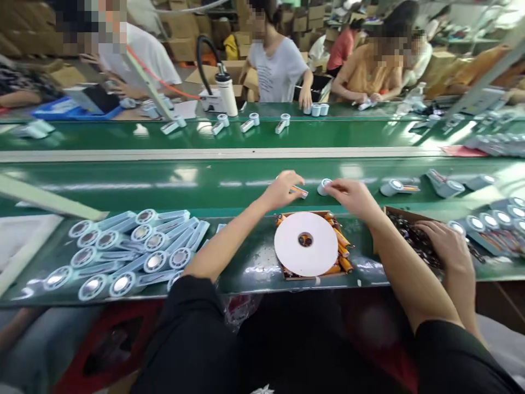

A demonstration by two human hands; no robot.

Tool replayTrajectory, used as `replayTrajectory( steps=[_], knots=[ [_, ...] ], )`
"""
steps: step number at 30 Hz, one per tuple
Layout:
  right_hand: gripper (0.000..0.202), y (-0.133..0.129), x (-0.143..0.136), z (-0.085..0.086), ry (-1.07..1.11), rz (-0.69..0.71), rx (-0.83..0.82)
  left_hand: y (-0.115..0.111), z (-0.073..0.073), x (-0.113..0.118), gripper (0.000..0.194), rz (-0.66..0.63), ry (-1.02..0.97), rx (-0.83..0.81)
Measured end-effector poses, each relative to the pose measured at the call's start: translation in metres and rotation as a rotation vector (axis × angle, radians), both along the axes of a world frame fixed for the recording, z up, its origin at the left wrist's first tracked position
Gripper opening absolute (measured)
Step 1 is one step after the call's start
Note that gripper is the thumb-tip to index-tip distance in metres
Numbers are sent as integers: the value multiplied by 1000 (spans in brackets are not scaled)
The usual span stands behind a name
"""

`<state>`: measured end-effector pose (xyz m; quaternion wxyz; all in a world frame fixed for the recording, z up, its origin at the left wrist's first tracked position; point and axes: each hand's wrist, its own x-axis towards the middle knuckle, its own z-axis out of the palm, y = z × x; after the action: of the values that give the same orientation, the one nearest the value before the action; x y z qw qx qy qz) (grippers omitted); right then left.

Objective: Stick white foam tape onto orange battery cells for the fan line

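My left hand [284,190] is over the near green belt, its fingers curled round a pale blue handheld fan. The fan's handle end [302,192], with an orange strip showing, sticks out beside the fingers; the rest is covered. My right hand [353,198] pinches the edge of another pale blue fan [323,187], whose round head faces up. Below both hands, a white disc [287,249] with a hole in its middle lies on a box of orange cylindrical batteries [343,253].
Many pale blue fans [156,261] lie piled at left. At right, another person's hand [447,243] reaches into a box of dark parts [404,232]. More fans [448,187] rest on the belt. Co-workers sit across the far belt [246,141].
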<state>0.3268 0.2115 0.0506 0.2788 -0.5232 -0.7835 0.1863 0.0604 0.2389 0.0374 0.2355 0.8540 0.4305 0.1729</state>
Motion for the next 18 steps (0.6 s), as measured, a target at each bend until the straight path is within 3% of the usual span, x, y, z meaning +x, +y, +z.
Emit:
replayTrajectory(
  steps=[2, 3, 5, 8, 11, 15, 18],
  knots=[
    [27, -63, 36, 0, 206, -72, -4, -52, 6, -9, 60, -390, -37, 54],
    [27, -92, 48, -2, 270, -70, -32, -77, 7, -14, 68, -517, 17, 95],
    [27, -140, 61, -11, 392, -66, -66, -118, 7, -23, 84, -525, 147, 157],
    [28, -179, 51, -26, 621, -129, -54, -151, 1, -32, 84, -409, 255, 165],
    [25, -195, 20, -37, 819, -107, -178, -168, -6, -37, 81, -266, 161, 232],
    [55, -212, -31, -47, 894, 122, -528, -200, -13, -42, 77, 34, -41, 481],
    [31, -226, -67, -55, 667, 356, -708, -216, -23, -57, 72, 210, -70, 576]
  ],
)
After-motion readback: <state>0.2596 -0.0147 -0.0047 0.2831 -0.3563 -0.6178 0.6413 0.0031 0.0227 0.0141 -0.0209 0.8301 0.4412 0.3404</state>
